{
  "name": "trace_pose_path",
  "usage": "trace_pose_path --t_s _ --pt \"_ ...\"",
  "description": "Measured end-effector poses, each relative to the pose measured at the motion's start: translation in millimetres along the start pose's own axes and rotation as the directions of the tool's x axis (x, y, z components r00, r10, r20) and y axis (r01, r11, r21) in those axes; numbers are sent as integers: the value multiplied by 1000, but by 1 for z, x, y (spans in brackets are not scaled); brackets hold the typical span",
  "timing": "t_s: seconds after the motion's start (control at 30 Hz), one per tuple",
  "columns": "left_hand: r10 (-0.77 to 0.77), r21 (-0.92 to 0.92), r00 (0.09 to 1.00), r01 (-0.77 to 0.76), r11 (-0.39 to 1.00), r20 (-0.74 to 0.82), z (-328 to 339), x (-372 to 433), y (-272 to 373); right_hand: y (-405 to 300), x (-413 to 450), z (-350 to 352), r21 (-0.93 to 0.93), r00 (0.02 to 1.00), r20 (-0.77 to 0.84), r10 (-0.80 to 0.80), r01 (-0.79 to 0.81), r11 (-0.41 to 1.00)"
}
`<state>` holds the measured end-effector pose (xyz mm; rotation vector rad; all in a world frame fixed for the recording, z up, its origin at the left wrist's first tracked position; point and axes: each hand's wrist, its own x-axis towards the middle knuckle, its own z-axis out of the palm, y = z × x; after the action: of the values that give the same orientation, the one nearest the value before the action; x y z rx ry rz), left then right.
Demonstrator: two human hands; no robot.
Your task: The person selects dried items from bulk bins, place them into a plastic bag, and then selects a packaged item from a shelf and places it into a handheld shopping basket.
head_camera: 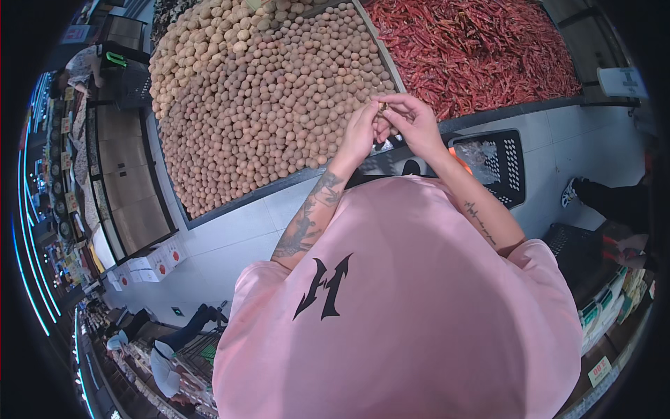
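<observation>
My left hand (361, 131) and my right hand (411, 123) meet above the near right corner of a large heap of round brown dried fruits (272, 105), which look like longans. Pinched between the fingertips of both hands is a small brown piece (383, 107), likely one of these fruits. My fingers partly cover it, so I cannot tell whether it is whole or broken. Pale walnuts (214, 26) lie piled behind the brown fruits. To the right, past a low divider (384, 50), spreads a heap of dried red chillies (471, 52).
A black perforated shopping basket (510, 167) stands on the floor by my right forearm, with a clear plastic bag (484, 154) inside. White cartons (157, 262) sit at left. Other people (81, 65) are at the left and lower left; a person's leg (602, 196) is at right.
</observation>
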<state>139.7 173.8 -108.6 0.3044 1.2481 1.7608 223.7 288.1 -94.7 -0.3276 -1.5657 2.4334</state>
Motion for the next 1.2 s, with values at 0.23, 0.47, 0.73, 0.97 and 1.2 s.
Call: trace_pose_path --t_s 0.23,0.47,0.73,0.97,1.2 --pt "-72 -127 995 63 990 -66 2 2 3 9 8 -9 -150 999 -29 -42 37 988" --pt "-69 -13 998 69 998 11 -10 14 16 15 24 -13 -198 989 -54 -141 128 972" --pt "-128 -169 979 155 973 160 -12 19 34 16 39 -18 -46 984 -87 -156 152 987" --pt "-147 -32 985 150 988 85 -12 31 45 11 52 -25 -108 917 -273 -290 270 957" --pt "210 576 976 -203 792 55 15 37 49 15 53 -30 548 918 -167 361 -218 808"
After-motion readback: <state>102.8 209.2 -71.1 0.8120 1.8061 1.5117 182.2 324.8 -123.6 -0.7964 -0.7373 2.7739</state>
